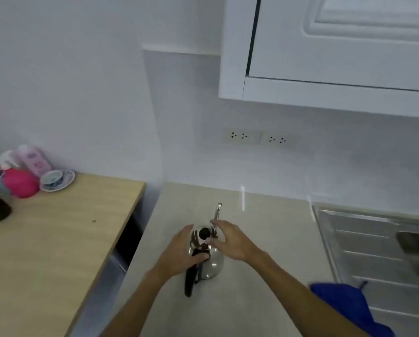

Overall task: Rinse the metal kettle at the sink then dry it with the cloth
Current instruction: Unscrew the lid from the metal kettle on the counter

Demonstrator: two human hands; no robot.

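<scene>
A shiny metal kettle (213, 262) with a black lid knob, a thin spout pointing away and a black handle toward me stands on the pale counter (264, 239). My left hand (179, 254) is on its left side, thumb resting on the top of the black handle. My right hand (230, 239) hovers over the lid and right side with fingers spread. A blue cloth (344, 305) lies on the counter's right near edge, beside the steel sink (373, 251).
A wooden table (45, 239) on the left carries a cup and saucer (56, 180), a pink round object (21, 183), bottles and a dark jar. A gap separates table and counter. Wall sockets (259, 137) and an overhead cabinet (337, 57) are above.
</scene>
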